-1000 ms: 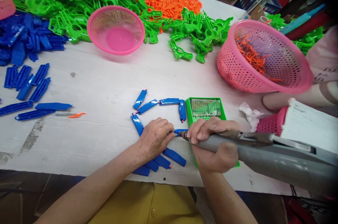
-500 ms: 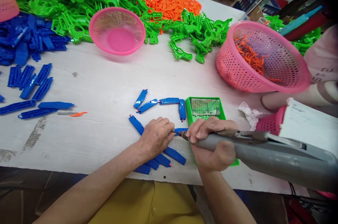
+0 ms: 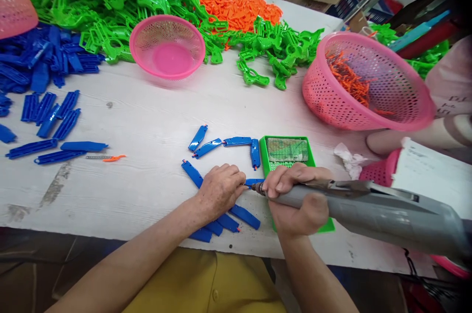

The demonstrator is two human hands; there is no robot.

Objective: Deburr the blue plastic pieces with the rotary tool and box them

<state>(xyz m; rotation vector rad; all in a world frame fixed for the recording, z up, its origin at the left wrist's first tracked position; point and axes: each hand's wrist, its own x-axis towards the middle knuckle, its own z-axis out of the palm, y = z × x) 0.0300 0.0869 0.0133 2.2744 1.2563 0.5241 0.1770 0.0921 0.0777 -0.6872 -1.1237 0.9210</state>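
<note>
My right hand is wrapped around a grey electric screwdriver, which lies nearly level with its bit pointing left. The tip of the bit reaches the closed fingertips of my left hand. What those fingers pinch is hidden under the hand. Blue plastic pieces, several with small orange ends, lie around my left hand: one blue piece at its upper left and another blue piece below it. Behind my right hand stands a green tray with a greenish block in it.
A pink basket stands at the back, and a larger pink basket with orange parts at the right. Green parts and orange parts are heaped behind, blue pieces at the left. A crumpled tissue lies beside the tray.
The view has shifted slightly, so things at the left appear a little further right. The screwdriver's rear end has dipped slightly. Both hands keep the same grip and place.
</note>
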